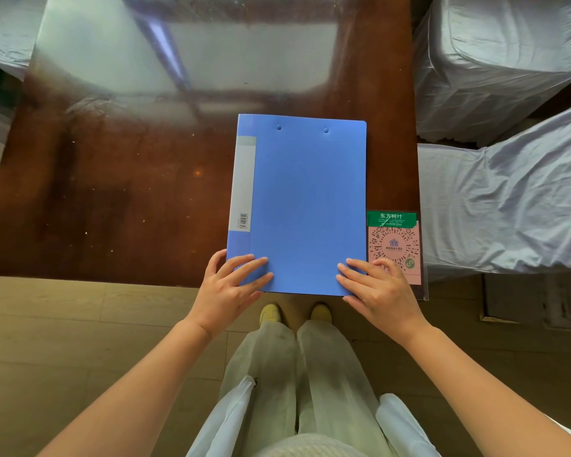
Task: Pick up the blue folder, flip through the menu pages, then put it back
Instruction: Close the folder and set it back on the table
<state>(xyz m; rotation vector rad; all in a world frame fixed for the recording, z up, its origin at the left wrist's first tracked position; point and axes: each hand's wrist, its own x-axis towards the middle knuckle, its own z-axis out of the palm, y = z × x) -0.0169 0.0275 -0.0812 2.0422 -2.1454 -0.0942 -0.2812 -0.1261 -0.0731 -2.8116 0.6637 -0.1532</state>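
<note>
Blue folder is seen lying closed and flat on the tabletop, its near short edge reaching the tabletop's front edge. Both hands are laid on its near corners. The left hand is spread over the near left corner, fingers extended on the cover and the thumb set beside the spine edge. The right hand is spread over the near right corner, fingers flat on the cover. Neither hand is curled closed; whether the edge is pinched from beneath cannot be told.

The cover is a matte, smooth plastic sheet, rectangular with slightly rounded far corners. Two small round rivets are set near the far edge. A pale grey label strip with a small barcode is carried along the spine on the left. The tabletop is dark reddish-brown wood under a glossy, reflective sheet marked with specks.

The folder's long axis is run away from the person, with the spine to the left and the opening edge to the right. Just beside its near right edge, a pink and green card printed with a QR code is lain flat. Chairs draped in wrinkled pale fabric are stood to the right.
</note>
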